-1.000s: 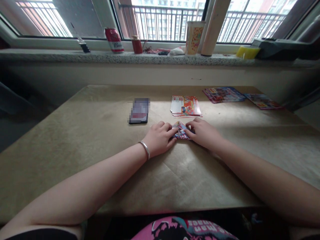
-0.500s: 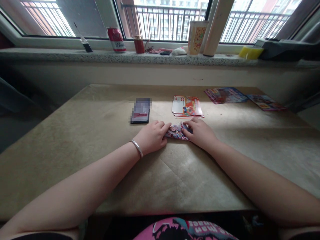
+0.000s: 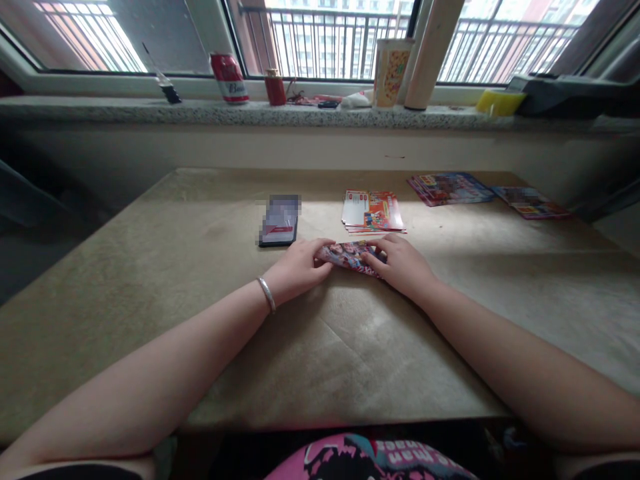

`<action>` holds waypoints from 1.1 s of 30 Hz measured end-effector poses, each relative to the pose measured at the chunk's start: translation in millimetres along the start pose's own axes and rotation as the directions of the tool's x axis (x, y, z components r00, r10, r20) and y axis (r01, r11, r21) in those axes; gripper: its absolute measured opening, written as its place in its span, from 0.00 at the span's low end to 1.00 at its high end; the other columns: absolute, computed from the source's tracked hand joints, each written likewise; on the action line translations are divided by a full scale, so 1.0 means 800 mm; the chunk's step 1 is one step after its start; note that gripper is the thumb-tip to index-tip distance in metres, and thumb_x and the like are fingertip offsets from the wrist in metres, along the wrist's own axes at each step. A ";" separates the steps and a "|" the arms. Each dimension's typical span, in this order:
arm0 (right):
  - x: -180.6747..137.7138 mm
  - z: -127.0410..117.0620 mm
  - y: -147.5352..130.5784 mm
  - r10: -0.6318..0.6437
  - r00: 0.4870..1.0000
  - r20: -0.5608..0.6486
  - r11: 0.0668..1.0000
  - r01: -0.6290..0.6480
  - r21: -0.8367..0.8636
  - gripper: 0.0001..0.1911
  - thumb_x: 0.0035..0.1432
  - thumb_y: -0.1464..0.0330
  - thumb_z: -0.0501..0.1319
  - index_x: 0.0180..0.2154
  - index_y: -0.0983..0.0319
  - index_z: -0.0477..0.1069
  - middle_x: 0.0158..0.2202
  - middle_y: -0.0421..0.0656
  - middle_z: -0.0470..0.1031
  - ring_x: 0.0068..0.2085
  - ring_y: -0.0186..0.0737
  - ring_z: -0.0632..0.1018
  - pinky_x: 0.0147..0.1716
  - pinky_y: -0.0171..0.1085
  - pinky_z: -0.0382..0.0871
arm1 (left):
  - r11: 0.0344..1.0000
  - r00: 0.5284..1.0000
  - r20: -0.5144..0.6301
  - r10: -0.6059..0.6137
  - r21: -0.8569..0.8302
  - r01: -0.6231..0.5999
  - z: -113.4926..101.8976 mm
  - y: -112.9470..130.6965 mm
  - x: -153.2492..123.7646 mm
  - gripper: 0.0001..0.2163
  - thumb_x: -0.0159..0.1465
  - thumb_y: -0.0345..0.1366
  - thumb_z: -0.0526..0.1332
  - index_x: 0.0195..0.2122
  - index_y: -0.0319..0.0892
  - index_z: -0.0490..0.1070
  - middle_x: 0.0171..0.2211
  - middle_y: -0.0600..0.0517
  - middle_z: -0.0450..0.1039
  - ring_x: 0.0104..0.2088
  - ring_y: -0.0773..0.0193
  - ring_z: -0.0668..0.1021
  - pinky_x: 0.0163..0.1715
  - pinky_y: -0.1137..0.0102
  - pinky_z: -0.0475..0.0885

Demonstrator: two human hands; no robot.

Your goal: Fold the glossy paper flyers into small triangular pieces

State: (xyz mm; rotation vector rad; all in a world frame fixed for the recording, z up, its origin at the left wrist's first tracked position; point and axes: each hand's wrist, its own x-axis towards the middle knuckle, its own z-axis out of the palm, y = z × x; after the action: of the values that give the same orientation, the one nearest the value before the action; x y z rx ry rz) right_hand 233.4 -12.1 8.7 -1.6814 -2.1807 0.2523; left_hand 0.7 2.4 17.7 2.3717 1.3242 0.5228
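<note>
Both hands on the paper [image 3: 349, 255], mid-table [image 3: 150, 280]. Left hand [image 3: 295, 270] pinches its left end, fingers closed on it. Right hand [image 3: 403, 265] pinches the right end, fingers curled over the edge. The paper is a folded colour-print strip lying low on the table between the hands, with its right end nearer me. Can't tell if it's fully flat. Bracelet [image 3: 266, 294] on my left wrist. Phone [image 3: 279, 220] just behind the left hand, apart from it. Flyer stack [image 3: 373, 212] just behind the paper, not touching. Two more piles far right [image 3: 450, 188] [image 3: 530, 202]. On the sill [image 3: 150, 113]: red can [image 3: 229, 78], printed cup [image 3: 391, 72].
</note>
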 end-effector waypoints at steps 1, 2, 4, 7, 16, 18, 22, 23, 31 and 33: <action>0.000 0.000 0.001 -0.003 1.000 0.002 1.000 0.003 0.007 0.24 0.63 0.52 0.53 0.50 0.60 0.73 0.47 0.50 0.74 0.51 0.49 0.73 0.51 0.44 0.65 | 0.996 1.000 0.009 -0.026 -0.081 0.027 0.001 0.000 0.000 0.19 0.62 0.40 0.59 0.52 0.39 0.70 0.44 0.46 0.76 0.43 0.57 0.76 0.47 0.61 0.72; 0.000 0.001 0.001 -0.006 1.000 0.002 1.000 0.006 0.012 0.24 0.62 0.52 0.54 0.50 0.59 0.73 0.47 0.50 0.74 0.51 0.49 0.73 0.52 0.44 0.65 | 0.985 0.999 0.019 -0.048 -0.165 0.051 0.002 0.001 0.001 0.19 0.63 0.43 0.58 0.52 0.39 0.70 0.45 0.46 0.76 0.43 0.57 0.77 0.46 0.62 0.72; 0.000 0.002 0.002 -0.020 1.000 -0.003 1.000 0.020 0.018 0.23 0.61 0.52 0.55 0.50 0.59 0.73 0.48 0.50 0.73 0.52 0.49 0.73 0.52 0.44 0.65 | 0.947 0.996 0.019 -0.088 -0.308 0.090 0.006 0.002 0.001 0.20 0.64 0.46 0.57 0.52 0.39 0.70 0.46 0.46 0.76 0.43 0.59 0.78 0.45 0.63 0.73; -0.001 0.003 0.002 -0.047 0.999 -0.020 0.998 0.048 0.036 0.23 0.60 0.53 0.57 0.50 0.59 0.73 0.49 0.50 0.73 0.52 0.49 0.72 0.53 0.45 0.65 | 0.911 0.991 -0.020 -0.136 -0.396 0.117 0.016 0.003 0.002 0.18 0.64 0.44 0.58 0.51 0.39 0.69 0.43 0.46 0.77 0.39 0.60 0.79 0.42 0.64 0.74; 0.001 0.005 0.002 0.016 0.996 -0.093 0.971 0.006 0.238 0.25 0.56 0.61 0.63 0.55 0.58 0.67 0.43 0.46 0.78 0.42 0.46 0.77 0.41 0.44 0.70 | 0.844 0.984 -0.069 -0.162 -0.527 0.102 0.028 0.007 0.006 0.16 0.59 0.35 0.63 0.48 0.39 0.71 0.32 0.51 0.75 0.33 0.66 0.77 0.36 0.69 0.75; 0.002 0.004 0.004 0.062 0.994 -0.091 0.941 -0.028 0.337 0.23 0.56 0.62 0.62 0.53 0.58 0.68 0.35 0.43 0.78 0.35 0.41 0.77 0.36 0.40 0.69 | 0.834 0.985 -0.067 -0.161 -0.543 0.099 0.027 0.009 0.005 0.16 0.59 0.32 0.62 0.48 0.38 0.70 0.32 0.51 0.75 0.32 0.67 0.77 0.35 0.71 0.74; 0.004 0.004 0.005 0.101 0.991 -0.091 0.855 -0.039 0.517 0.17 0.56 0.63 0.62 0.47 0.61 0.72 0.27 0.39 0.75 0.27 0.36 0.73 0.30 0.37 0.66 | 0.839 0.985 -0.091 -0.145 -0.538 0.074 0.029 0.012 0.006 0.16 0.58 0.27 0.61 0.49 0.38 0.70 0.34 0.51 0.75 0.31 0.69 0.76 0.33 0.73 0.74; 0.005 0.005 0.004 0.112 0.990 -0.086 0.830 -0.046 0.556 0.16 0.55 0.63 0.63 0.45 0.61 0.72 0.25 0.38 0.74 0.26 0.35 0.72 0.28 0.36 0.65 | 0.841 0.985 -0.101 -0.136 -0.538 0.061 0.029 0.013 0.006 0.17 0.57 0.27 0.60 0.49 0.38 0.71 0.35 0.50 0.75 0.31 0.69 0.76 0.33 0.73 0.74; 0.001 0.004 -0.011 0.129 0.988 -0.082 0.696 -0.031 0.717 0.15 0.51 0.62 0.66 0.39 0.62 0.72 0.22 0.35 0.68 0.23 0.30 0.66 0.23 0.33 0.59 | 0.786 0.987 -0.127 -0.096 -0.618 -0.003 0.027 0.021 0.006 0.12 0.63 0.35 0.60 0.46 0.39 0.73 0.34 0.50 0.77 0.32 0.69 0.77 0.32 0.75 0.74; -0.002 0.003 -0.014 0.118 0.989 -0.091 0.694 -0.017 0.720 0.14 0.51 0.62 0.66 0.39 0.62 0.72 0.22 0.35 0.68 0.23 0.30 0.66 0.23 0.33 0.59 | 0.773 0.983 -0.143 -0.116 -0.635 -0.001 0.025 0.024 0.006 0.11 0.63 0.37 0.60 0.44 0.39 0.74 0.32 0.51 0.77 0.30 0.69 0.77 0.30 0.76 0.74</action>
State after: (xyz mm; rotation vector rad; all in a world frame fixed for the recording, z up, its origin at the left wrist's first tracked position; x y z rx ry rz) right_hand 222.7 -16.4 10.1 -1.2595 -1.5865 0.8703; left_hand 26.5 -5.6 10.4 1.7436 1.0529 1.0006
